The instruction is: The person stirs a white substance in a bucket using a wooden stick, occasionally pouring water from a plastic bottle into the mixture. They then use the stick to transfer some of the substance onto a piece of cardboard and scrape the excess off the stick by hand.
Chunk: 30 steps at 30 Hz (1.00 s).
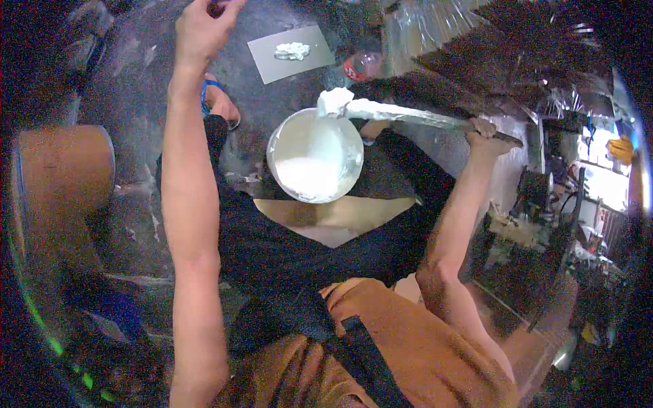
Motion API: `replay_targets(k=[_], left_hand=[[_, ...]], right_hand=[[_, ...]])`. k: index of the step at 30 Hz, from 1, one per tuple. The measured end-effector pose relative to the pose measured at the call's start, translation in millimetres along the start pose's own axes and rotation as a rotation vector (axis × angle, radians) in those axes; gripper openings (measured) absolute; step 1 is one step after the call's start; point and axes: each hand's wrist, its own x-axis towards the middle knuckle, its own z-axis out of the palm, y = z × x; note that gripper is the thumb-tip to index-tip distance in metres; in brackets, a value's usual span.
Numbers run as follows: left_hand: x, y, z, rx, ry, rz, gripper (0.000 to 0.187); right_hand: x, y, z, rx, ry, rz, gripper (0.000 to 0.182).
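Note:
My right hand is wrapped round the handle end of a long stick coated in white paste. A thick lump of white paste clings to its far end, over the rim of a white bucket. The bucket stands between my legs with white paste inside. My left hand is raised at the top edge of the view, fingers curled together; I cannot tell what is in them. Right of that hand, a flat grey sheet lies on the floor, bearing a dollop of white paste.
A clear bottle with a red label lies beyond the bucket, near crinkled clear plastic. A brown cylindrical container stands at the left. Cluttered gear and a bright window are at the right.

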Motion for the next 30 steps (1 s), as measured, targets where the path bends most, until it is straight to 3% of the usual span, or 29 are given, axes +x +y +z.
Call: replay_targets(k=[4, 7, 10, 12, 13, 15, 19, 23, 25, 28, 30], left_hand=[[-12, -4, -27, 0.021, 0.006, -0.04, 0.038], [-16, 23, -41, 0.045, 0.078, -0.04, 0.036], [0, 9, -7, -0.027, 0.051, -0.1, 0.035], [-4, 11, -2, -0.051, 0.045, -0.12, 0.034], [-4, 15, -8, 0.004, 0.051, -0.074, 0.033], [6, 9, -19, -0.062, 0.023, -0.08, 0.034], [18, 0, -19, -0.1, 0.017, -0.089, 0.032], [20, 24, -19, -0.219, -0.014, -0.267, 0.031], [32, 37, -37, -0.207, -0.097, -0.248, 0.028], [33, 27, -30, -0.103, -0.06, -0.159, 0.03], [28, 18, -20, -0.07, -0.015, -0.108, 0.031]], right_hand=[[-60, 26, 78, -0.139, -0.154, -0.185, 0.097], [-25, 50, 107, -0.023, 0.206, -0.201, 0.09], [58, 126, 147, 0.141, 0.228, -0.156, 0.085], [54, 176, 172, -0.012, 0.158, -0.082, 0.087], [31, 202, 185, -0.061, 0.02, -0.081, 0.081], [20, 262, 216, -0.157, -0.059, -0.342, 0.072], [51, 355, 231, -0.281, -0.133, -0.367, 0.061], [47, 367, 240, -0.401, -0.239, -0.367, 0.063], [51, 366, 244, -0.419, -0.29, -0.326, 0.064], [52, 353, 254, -0.356, -0.374, -0.354, 0.065], [46, 335, 258, -0.279, -0.306, -0.359, 0.066]])
